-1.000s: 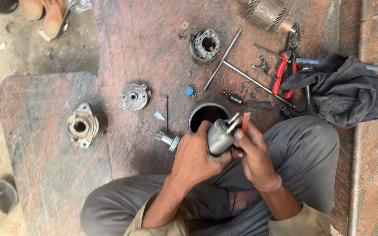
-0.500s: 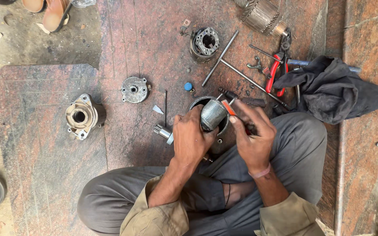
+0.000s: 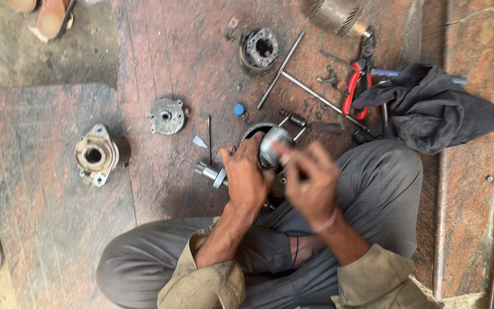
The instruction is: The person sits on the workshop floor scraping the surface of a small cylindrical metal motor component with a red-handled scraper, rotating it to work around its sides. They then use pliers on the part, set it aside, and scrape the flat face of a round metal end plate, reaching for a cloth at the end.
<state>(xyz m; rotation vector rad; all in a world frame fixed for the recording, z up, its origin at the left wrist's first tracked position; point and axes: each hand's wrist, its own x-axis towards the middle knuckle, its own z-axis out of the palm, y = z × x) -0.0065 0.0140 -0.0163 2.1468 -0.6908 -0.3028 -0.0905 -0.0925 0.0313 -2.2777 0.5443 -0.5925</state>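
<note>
My left hand grips a shiny grey metal cylinder and holds it over the mouth of a dark round housing on the reddish stone floor. Close to the cylinder's right side is my right hand, blurred by motion with its fingers curled; I cannot make out anything in it. A short steel shaft with a collar lies just left of my left hand. I sit cross-legged in grey trousers behind both hands.
A round cover plate and a tan end housing lie to the left. Farther back are a brush holder, a T-handle wrench, red pliers, a black cloth and a wound armature.
The cylinder has come down from beside the housing to over its mouth. The red-handled tool seen in my right hand earlier no longer shows, and that hand is now blurred.
</note>
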